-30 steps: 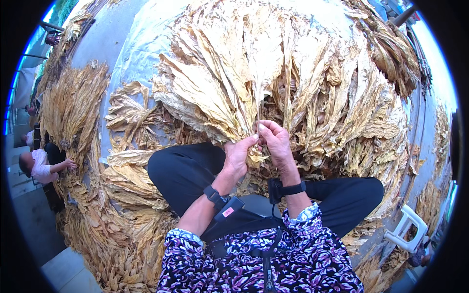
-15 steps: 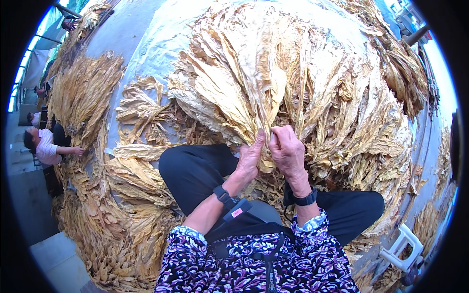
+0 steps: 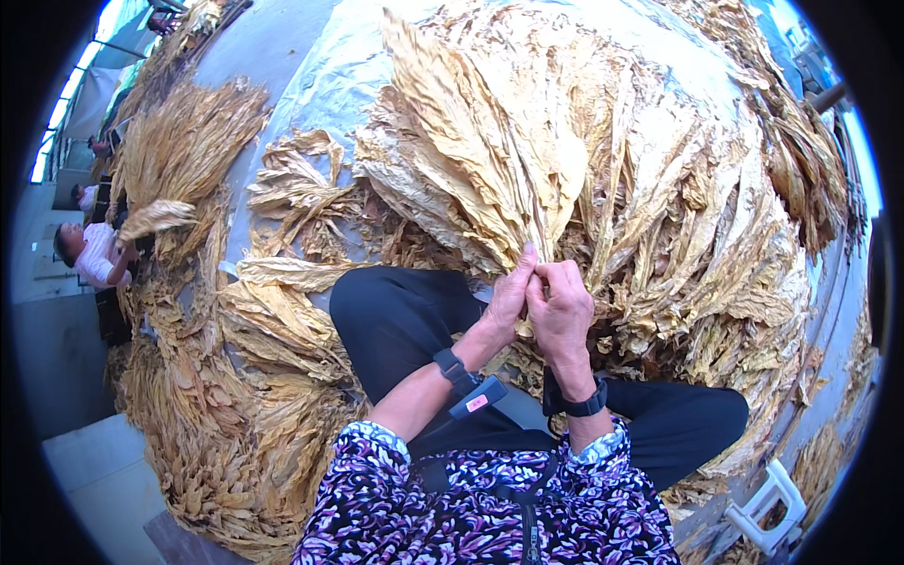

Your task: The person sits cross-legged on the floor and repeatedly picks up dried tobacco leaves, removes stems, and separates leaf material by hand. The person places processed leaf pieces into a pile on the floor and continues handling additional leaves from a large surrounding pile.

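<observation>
Both hands meet in front of my crossed legs, around the stem ends of a bundle of dried tobacco leaves (image 3: 471,141). My left hand (image 3: 509,290) is closed on the stems, thumb pointing up. Pressed against it on the right, my right hand (image 3: 562,306) is closed too, its fingers curled at the same stem ends. The long, yellow-brown blades fan away from me toward the far left. Beneath and beyond them spreads a big pile of similar leaves (image 3: 678,217). My fingers partly hide the stem ends.
Loose leaves (image 3: 282,320) lie by my left knee, with a large heap (image 3: 235,461) at the near left. Far left, a co-worker (image 3: 94,254) holds a leaf bundle (image 3: 156,218). Plastic sheeting (image 3: 330,85) lies under the pile. A white plastic stool (image 3: 770,508) is at the near right.
The held bundle has swung up and to the left, its blades now spread wider. My hands have drawn together at the stems. The co-worker has raised a leaf bundle. The view has shifted slightly.
</observation>
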Demonstrator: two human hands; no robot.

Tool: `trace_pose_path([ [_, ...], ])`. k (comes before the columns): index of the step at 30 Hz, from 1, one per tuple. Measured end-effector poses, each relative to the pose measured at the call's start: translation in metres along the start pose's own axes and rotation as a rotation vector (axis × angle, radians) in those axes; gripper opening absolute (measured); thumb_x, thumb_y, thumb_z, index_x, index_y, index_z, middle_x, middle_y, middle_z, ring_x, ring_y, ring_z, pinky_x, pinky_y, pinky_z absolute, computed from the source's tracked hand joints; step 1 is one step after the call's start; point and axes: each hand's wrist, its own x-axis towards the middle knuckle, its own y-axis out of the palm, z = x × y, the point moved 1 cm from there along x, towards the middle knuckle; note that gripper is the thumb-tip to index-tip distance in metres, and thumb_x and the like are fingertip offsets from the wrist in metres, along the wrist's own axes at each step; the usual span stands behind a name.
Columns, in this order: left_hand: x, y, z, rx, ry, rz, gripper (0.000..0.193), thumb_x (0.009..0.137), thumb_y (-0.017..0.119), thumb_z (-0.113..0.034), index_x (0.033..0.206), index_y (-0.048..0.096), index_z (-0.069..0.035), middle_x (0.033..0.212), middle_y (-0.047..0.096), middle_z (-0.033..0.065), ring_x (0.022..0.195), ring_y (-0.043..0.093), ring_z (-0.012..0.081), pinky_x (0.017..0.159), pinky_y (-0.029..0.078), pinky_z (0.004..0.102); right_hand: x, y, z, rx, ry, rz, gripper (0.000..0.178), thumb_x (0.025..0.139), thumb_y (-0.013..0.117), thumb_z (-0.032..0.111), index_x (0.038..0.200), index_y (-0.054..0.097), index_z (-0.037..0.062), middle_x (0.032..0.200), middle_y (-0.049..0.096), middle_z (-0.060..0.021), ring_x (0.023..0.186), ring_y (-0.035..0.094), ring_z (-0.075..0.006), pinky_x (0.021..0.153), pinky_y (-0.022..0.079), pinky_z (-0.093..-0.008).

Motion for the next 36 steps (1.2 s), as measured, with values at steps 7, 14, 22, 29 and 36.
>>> trace_pose_path([
  [7,-0.002,0.0,0.003,0.023,0.024,-0.066,0.052,0.083,0.057,-0.058,0.085,0.065,-0.006,0.084,0.06,0.001,0.076,0.052,0.0092,0.068,0.044,0.0249,-0.005,0.006,-0.008,-0.022,-0.016,0.017,0.006,0.078,0.061,0.006,0.083,0.057,0.0059,0.076,0.052,-0.0106,0.064,0.055,-0.0287,0.055,0.044,-0.0383],
  [14,-0.002,0.001,0.005,0.051,-0.016,-0.079,0.055,0.082,0.059,-0.058,0.087,0.065,-0.004,0.086,0.061,0.0031,0.079,0.055,0.0104,0.071,0.046,0.0256,-0.007,0.007,-0.015,-0.049,0.064,0.094,0.007,0.08,0.059,0.009,0.086,0.057,0.0057,0.076,0.057,-0.0115,0.065,0.058,-0.0304,0.056,0.045,-0.0401],
  [22,0.009,0.001,0.023,-0.175,0.0,0.009,0.054,0.078,0.067,-0.05,0.091,0.063,0.002,0.087,0.063,0.0066,0.075,0.06,0.0131,0.067,0.051,0.0255,-0.002,-0.004,-0.027,0.123,0.234,0.262,0.014,0.083,0.061,0.014,0.087,0.06,0.0014,0.064,0.06,-0.0071,0.056,0.055,-0.0158,0.053,0.045,-0.0295],
  [29,0.008,-0.005,0.024,-0.014,-0.001,-0.024,0.058,0.078,0.064,-0.056,0.095,0.064,-0.001,0.091,0.061,0.0051,0.082,0.056,0.012,0.068,0.048,0.0268,0.0,0.004,-0.045,0.481,0.341,0.257,0.014,0.086,0.057,0.012,0.09,0.061,-0.0007,0.067,0.059,-0.0026,0.06,0.054,-0.0103,0.055,0.044,-0.0235],
  [36,0.005,0.006,0.015,-0.185,0.072,0.093,0.018,0.079,0.072,-0.02,0.084,0.066,-0.003,0.074,0.064,0.0023,0.06,0.059,0.0105,0.052,0.049,0.0246,0.013,-0.039,-0.051,1.459,0.643,0.174,0.012,0.084,0.057,0.006,0.094,0.056,0.0011,0.062,0.045,0.0006,0.051,0.038,-0.0073,0.042,0.03,-0.0198],
])
